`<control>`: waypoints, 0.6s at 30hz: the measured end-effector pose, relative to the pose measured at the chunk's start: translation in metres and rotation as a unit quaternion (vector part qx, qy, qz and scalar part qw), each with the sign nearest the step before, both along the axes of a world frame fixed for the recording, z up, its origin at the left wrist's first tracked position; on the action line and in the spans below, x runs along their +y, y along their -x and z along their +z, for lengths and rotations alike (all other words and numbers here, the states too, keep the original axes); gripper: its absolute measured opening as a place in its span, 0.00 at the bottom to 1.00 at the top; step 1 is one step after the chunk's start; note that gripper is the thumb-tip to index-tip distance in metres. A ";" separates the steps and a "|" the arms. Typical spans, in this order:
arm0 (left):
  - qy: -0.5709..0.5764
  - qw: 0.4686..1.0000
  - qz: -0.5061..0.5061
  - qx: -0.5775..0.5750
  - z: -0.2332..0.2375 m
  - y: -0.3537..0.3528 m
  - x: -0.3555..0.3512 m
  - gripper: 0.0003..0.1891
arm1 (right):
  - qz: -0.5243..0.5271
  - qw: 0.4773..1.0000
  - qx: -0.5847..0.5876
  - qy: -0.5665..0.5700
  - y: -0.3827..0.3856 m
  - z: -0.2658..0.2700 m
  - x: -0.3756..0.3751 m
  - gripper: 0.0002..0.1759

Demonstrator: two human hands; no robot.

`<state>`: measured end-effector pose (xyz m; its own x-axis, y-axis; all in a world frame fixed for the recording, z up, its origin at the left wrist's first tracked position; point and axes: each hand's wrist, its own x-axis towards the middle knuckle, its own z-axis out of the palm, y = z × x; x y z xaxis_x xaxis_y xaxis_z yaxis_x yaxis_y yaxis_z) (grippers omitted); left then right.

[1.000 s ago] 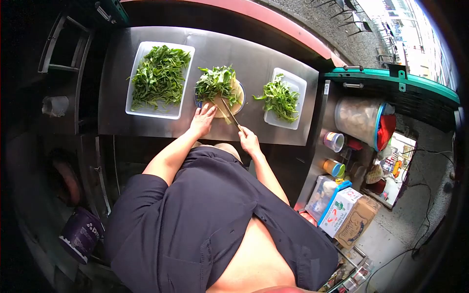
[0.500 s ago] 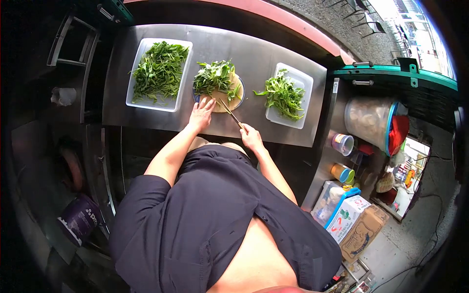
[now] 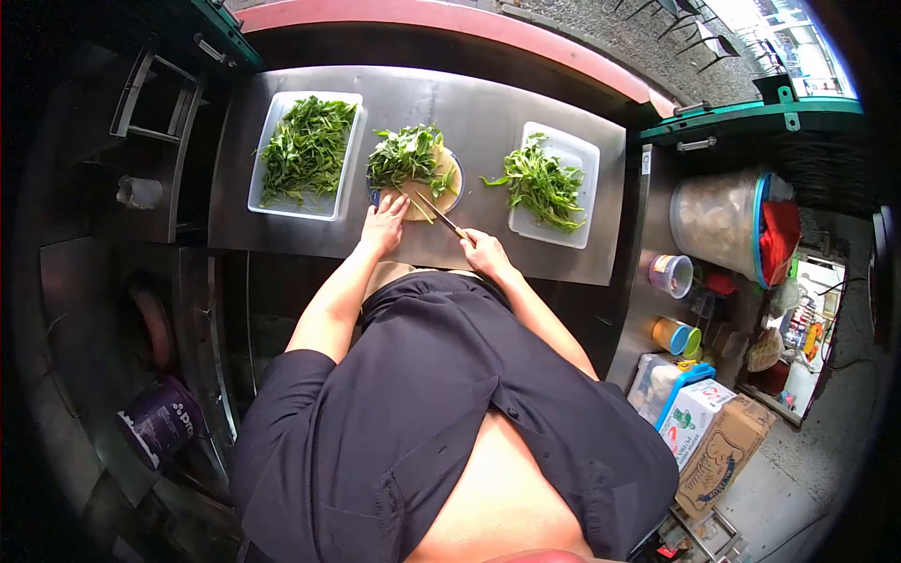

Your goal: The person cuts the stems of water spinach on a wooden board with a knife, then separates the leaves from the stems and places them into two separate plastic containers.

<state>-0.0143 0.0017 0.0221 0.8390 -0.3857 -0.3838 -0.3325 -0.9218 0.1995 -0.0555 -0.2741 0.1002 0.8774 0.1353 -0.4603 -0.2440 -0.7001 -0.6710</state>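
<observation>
A round wooden cutting board [image 3: 449,195] lies on the steel counter with a heap of leafy greens [image 3: 405,158] on it. My left hand [image 3: 383,227] is at the near left edge of the board, its fingers holding down the stem ends of the greens. My right hand [image 3: 484,251] is closed around the handle of a knife [image 3: 437,212]. The blade slants up and left over the board, close to my left fingertips. A few cut stems [image 3: 422,208] lie beside the blade.
On the left of the steel counter [image 3: 479,103] stands a plastic tray [image 3: 324,212] full of cut greens. To the right, another plastic tray [image 3: 584,159] holds longer greens, some over its rim. Tubs, a large clear bucket [image 3: 718,220] and a cardboard box [image 3: 727,460] stand farther right.
The camera view has shifted slightly. The knife has swung to a more slanted angle, its tip farther left near my left fingers. My left hand stays at the greens.
</observation>
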 end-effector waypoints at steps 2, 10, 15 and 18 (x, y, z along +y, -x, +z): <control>-0.011 1.000 -0.001 0.010 0.001 0.001 -0.002 0.38 | 0.010 1.000 -0.006 0.002 0.002 0.000 0.000 0.19; -0.026 0.999 0.000 0.041 0.006 -0.007 -0.004 0.39 | -0.016 0.997 0.077 0.025 0.011 0.013 0.002 0.19; 0.011 0.999 0.013 0.047 0.005 -0.007 -0.003 0.39 | -0.036 0.996 0.055 0.058 0.021 0.005 0.003 0.21; 0.010 0.999 0.016 0.048 -0.001 -0.010 0.000 0.40 | -0.038 0.998 0.042 0.041 0.019 0.005 -0.001 0.21</control>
<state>-0.0048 0.0016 0.0211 0.8108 -0.3669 -0.4559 -0.2809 -0.9275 0.2468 -0.0744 -0.2756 0.1056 0.8416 0.0286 -0.5393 -0.3511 -0.7297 -0.5867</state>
